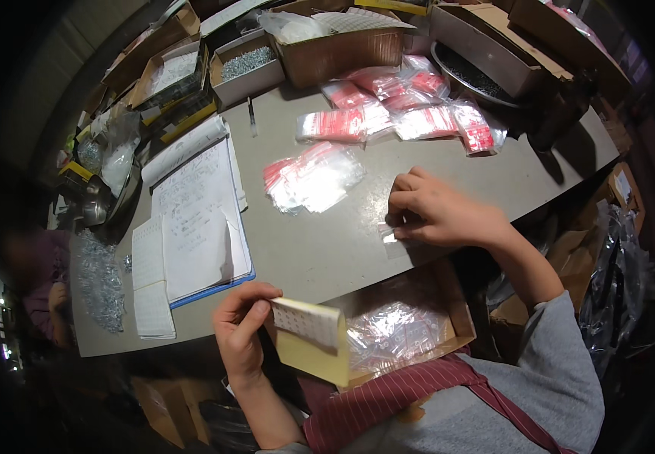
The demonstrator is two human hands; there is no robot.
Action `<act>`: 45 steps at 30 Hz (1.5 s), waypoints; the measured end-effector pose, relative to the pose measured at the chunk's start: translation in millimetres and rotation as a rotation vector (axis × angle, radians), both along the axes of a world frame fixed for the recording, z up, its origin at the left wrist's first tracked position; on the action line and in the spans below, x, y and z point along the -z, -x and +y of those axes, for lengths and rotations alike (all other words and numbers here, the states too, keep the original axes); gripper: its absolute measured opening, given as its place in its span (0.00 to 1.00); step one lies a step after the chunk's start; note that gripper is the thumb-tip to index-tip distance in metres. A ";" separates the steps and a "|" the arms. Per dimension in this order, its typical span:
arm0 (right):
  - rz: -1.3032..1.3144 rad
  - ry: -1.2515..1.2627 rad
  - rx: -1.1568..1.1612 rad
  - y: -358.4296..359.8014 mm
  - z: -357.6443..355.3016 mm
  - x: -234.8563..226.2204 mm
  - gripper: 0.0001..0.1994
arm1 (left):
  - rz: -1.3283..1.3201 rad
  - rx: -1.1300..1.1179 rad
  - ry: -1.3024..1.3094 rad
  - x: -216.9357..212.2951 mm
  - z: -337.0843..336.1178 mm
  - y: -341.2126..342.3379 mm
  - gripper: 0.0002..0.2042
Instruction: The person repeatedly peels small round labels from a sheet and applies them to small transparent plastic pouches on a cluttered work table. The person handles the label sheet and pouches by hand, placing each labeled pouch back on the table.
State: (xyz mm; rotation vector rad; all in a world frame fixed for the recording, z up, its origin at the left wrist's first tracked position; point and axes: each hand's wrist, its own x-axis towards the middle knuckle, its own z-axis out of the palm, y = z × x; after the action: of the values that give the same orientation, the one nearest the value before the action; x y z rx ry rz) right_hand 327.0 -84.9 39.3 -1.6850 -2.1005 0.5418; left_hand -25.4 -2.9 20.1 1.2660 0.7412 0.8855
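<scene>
Between thumb and fingers, my left hand (240, 337) grips a folded label sheet (311, 352) with a yellow backing and rows of small white labels. It is held over the near table edge. My right hand (442, 212) has its fingertips pinched together on a small clear plastic bag (395, 248) at the table's front. A bright white patch shows on the bag under the fingers; whether it is a label or glare I cannot tell. Below the edge, a cardboard box (460, 306) holds many small clear bags. A fanned pile of red-and-clear zip bags (314, 178) lies beyond my hands.
Bundles of red-marked bags (418, 113) lie farther back. To the left are an open notebook (199, 219), a pen (252, 119) and a heap of small packets (100, 280). Boxes of metal parts (248, 64) line the back. A dark bottle-like object (566, 113) stands right.
</scene>
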 end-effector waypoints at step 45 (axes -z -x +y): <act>1.264 0.052 0.175 79.3 -38.4 -0.9 0.13 | 0.080 0.014 0.005 -32.0 -49.1 -67.8 0.17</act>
State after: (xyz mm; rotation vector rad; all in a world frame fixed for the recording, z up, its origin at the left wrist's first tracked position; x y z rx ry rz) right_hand 247.8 -123.3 40.2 -1.0082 -1.0024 1.1873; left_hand 42.3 -52.0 52.1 1.3064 0.7962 0.8250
